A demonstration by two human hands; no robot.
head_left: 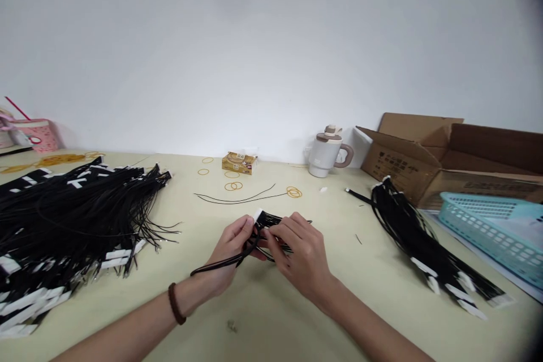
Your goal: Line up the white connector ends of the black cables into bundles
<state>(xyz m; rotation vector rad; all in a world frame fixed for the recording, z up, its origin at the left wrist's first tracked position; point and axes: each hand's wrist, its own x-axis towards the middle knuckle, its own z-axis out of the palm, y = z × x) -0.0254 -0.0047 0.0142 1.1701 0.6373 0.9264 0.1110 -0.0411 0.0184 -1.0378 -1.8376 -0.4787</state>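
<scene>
Both hands meet over the middle of the pale table (263, 317). My left hand (231, 251) is closed round a small bundle of black wires (271, 225) with white connector ends. Its loose tails (216, 264) trail back toward my left wrist. My right hand (299, 251) pinches the same bundle from the right, fingers curled over the wires. A dark band sits on my left wrist (175, 304).
A big heap of black wires (72, 220) with white tags fills the left. Another bundle (419, 237) lies at right beside a cardboard box (428, 161) and a teal basket (496, 226). Rubber bands (294, 192), a small box (240, 162) and a mug (324, 153) stand behind.
</scene>
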